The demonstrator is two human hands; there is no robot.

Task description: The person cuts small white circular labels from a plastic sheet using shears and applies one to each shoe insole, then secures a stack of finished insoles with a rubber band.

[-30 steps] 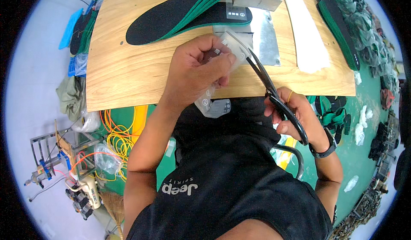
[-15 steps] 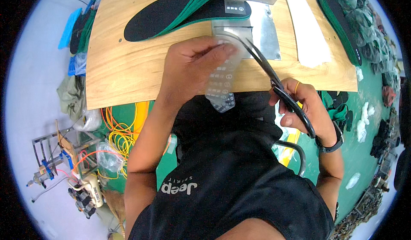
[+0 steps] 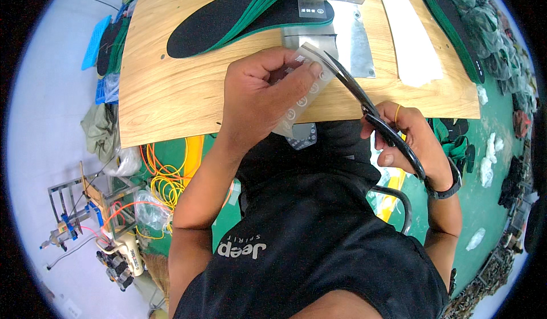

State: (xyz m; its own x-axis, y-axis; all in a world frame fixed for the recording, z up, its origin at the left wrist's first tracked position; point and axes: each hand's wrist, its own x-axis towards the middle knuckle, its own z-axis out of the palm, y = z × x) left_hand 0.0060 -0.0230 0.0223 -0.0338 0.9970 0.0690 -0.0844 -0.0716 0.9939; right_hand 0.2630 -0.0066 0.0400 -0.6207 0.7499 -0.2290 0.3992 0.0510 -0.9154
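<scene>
In the frame's upper middle, your left hand (image 3: 259, 91) pinched the strip (image 3: 309, 95), seemingly to steady it against the scissors (image 3: 376, 123), which your curled right hand (image 3: 415, 138) held.

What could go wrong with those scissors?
The left hand pinches the see-through strip with its thumb close to the blades of the scissors, so the thumb might get nicked.

The strip is thin and looks bendy, so a cut could come out crooked.

Its lower end hangs past the edge of the table, so it might drop if the pinch loosens.
</scene>
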